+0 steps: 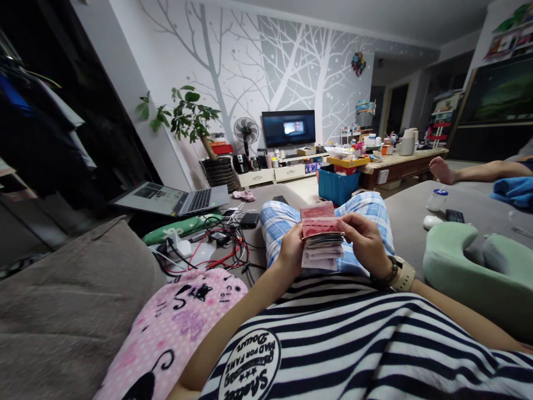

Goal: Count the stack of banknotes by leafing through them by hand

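Two bare hands meet over a lap in blue checked trousers (272,216), with a wad of banknotes (322,248) held between them. The left hand (292,245) is closed on the wad's left edge; the right hand (365,240), fingers curled, appears to pinch a red note (320,224) at its right edge by thumb and fingertip. The work looks like leafing through the notes, one at a time; turning the next would call for a light pinch on the right and a firm hold on the left. A pale watch (405,275) circles the right wrist. To the left lie tangled cables (238,240) and an open laptop (200,202); to the right, a green neck pillow (443,261). Beyond, another person's bare foot (442,170) rests near a long table (406,161).
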`<state>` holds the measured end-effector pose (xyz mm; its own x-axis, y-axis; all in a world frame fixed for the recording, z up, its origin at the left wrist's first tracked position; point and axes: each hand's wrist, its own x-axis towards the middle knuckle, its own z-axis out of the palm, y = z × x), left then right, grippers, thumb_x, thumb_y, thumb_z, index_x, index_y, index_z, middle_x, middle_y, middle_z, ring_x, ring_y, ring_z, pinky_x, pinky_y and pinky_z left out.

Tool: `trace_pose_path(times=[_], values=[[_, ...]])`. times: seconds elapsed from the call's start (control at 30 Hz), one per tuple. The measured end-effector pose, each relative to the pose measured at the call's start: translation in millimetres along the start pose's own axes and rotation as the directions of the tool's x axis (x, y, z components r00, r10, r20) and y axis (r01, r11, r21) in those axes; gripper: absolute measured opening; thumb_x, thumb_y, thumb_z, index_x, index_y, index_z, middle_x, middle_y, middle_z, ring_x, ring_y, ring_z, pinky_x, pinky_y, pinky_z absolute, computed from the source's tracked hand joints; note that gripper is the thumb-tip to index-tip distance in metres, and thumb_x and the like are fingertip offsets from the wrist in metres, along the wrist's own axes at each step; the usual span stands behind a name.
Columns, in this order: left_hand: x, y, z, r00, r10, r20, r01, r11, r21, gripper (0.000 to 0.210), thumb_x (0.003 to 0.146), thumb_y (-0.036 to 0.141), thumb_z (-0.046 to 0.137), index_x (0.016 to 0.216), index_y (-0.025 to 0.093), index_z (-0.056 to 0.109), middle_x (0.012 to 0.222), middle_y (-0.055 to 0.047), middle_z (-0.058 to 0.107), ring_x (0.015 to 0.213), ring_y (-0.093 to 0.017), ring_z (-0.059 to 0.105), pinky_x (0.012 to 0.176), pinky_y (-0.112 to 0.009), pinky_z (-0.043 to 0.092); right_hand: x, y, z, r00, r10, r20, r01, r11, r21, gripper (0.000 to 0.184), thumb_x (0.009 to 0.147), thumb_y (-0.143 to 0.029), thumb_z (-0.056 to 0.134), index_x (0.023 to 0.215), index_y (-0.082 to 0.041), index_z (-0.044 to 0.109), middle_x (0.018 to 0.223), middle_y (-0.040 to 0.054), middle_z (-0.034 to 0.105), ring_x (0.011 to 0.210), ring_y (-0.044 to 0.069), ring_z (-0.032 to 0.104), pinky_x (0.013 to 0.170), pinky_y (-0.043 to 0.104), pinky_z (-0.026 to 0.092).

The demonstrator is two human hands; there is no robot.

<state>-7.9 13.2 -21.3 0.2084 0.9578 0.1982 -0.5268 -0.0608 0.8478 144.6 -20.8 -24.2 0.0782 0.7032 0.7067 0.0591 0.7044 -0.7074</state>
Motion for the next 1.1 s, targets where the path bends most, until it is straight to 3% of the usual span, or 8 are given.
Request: trace_pose_path(times=[0.17, 0.57, 1.1], values=[[1.1, -1.8, -2.4, 0.995, -0.026, 0.091, 0.026, 1.0, -0.001, 0.016, 0.071, 0.031, 0.066, 0.082, 0.02, 0.068, 0.085, -0.004, 0.073, 0.092, -0.027, 0.067, 0.077, -0.036, 0.056, -0.3, -1.0, 0.3, 1.0, 0.006, -0.01, -0.006, 1.0, -0.007, 0.025, 0.086, -0.04, 0.062, 0.07, -0.02, 0.061, 0.061, -0.0027, 0.049, 0.055, 0.012, 0.039, 0.054, 0.027, 0.033], [5.6, -4.6, -5.5, 0.993, 0.056, 0.108, -0.059, 0.998, 0.031, 0.018, 0.072, 0.03, 0.066, 0.085, 0.019, 0.07, 0.086, -0.006, 0.074, 0.097, -0.028, 0.066, 0.082, -0.038, 0.055, -0.2, 1.0, -0.2, 1.0, -0.003, 0.002, 0.003, 1.0, 0.018, 0.022, 0.087, -0.034, 0.061, 0.071, -0.019, 0.062, 0.063, -0.0024, 0.051, 0.056, 0.011, 0.039, 0.053, 0.026, 0.031], [1.6, -1.4, -4.1, 0.996, 0.027, 0.079, -0.03, 0.999, 0.036, 0.014, 0.07, 0.029, 0.069, 0.081, 0.019, 0.071, 0.083, -0.006, 0.074, 0.096, -0.03, 0.067, 0.077, -0.038, 0.056, -0.2, -1.4, -0.4, 1.0, 0.0, 0.008, 0.0, 1.0, 0.015, 0.022, 0.087, -0.032, 0.061, 0.07, -0.019, 0.062, 0.059, -0.0034, 0.048, 0.054, 0.01, 0.039, 0.051, 0.026, 0.03]])
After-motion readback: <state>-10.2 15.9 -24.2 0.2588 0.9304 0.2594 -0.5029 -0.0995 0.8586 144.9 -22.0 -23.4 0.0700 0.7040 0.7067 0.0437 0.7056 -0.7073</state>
